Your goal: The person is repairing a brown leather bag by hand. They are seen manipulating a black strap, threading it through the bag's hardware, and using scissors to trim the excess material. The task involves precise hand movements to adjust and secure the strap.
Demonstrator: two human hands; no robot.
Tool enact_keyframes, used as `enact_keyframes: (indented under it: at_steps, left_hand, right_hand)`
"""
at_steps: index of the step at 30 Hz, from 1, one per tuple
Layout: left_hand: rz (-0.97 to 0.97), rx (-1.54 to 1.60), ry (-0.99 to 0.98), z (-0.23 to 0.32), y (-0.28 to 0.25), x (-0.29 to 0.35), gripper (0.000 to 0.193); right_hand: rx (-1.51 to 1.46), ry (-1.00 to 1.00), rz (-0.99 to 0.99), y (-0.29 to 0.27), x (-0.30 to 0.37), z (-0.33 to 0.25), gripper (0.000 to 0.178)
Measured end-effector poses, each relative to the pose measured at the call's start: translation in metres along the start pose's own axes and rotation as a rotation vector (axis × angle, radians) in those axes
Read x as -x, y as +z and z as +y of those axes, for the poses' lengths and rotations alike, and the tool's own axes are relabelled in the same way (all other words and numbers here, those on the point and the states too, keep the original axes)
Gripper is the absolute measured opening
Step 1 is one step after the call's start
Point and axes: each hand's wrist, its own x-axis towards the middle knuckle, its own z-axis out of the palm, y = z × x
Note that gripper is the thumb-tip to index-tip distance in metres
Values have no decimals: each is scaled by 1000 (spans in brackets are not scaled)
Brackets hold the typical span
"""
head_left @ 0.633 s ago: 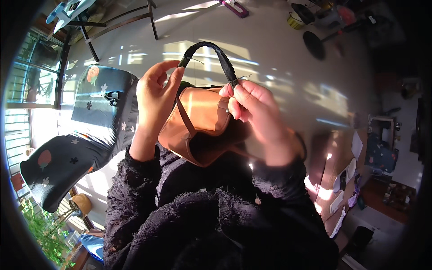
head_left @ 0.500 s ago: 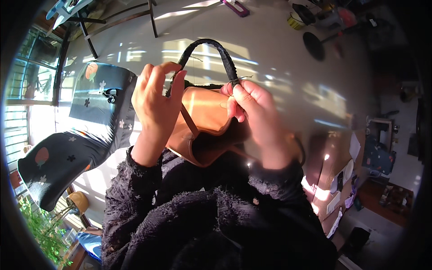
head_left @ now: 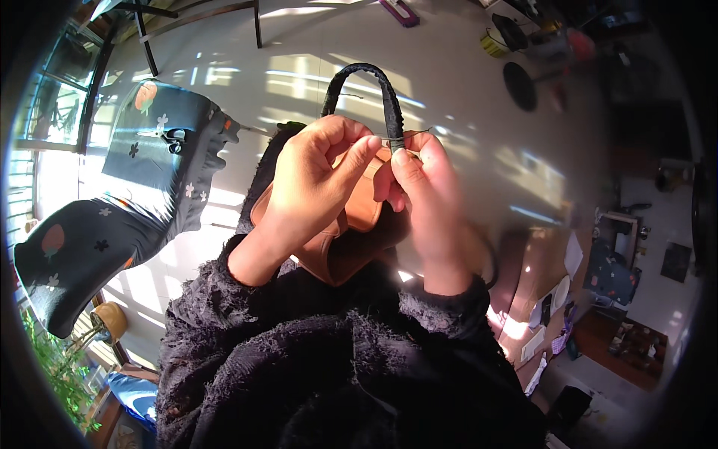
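Right hand point(head_left: 425, 179) pinches the black handle point(head_left: 390, 105) where thin cord point(head_left: 393, 141) wraps it, at the brown bag's point(head_left: 364, 203) far edge; left hand point(head_left: 313, 179) curls alongside, whether gripping cord I can't tell. I'd want that pinch firm so the wrap sits snug.

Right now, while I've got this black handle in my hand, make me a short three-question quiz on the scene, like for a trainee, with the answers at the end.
1. Multiple choice: what is the right hand pinching?
A: a plant
B: the black handle
C: a sleeve

2. True or false: the scissors lie on the floral-covered chair.

3. Fill in the blank: in this view, the left hand is partly in front of the ____-coloured bag.

Key:
1. B
2. True
3. Tan (brown also counts)
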Motion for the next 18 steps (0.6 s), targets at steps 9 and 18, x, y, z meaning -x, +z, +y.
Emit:
enact_keyframes:
  at_steps: [9,18]
  left_hand:
    - [66,51,68,-7,0,-6,15]
    - [65,99,-12,-7,-7,-9,23]
  right_hand:
    - [-179,95,-61,1,-1,-4,20]
    - [-68,59,-16,5,0,-1,19]
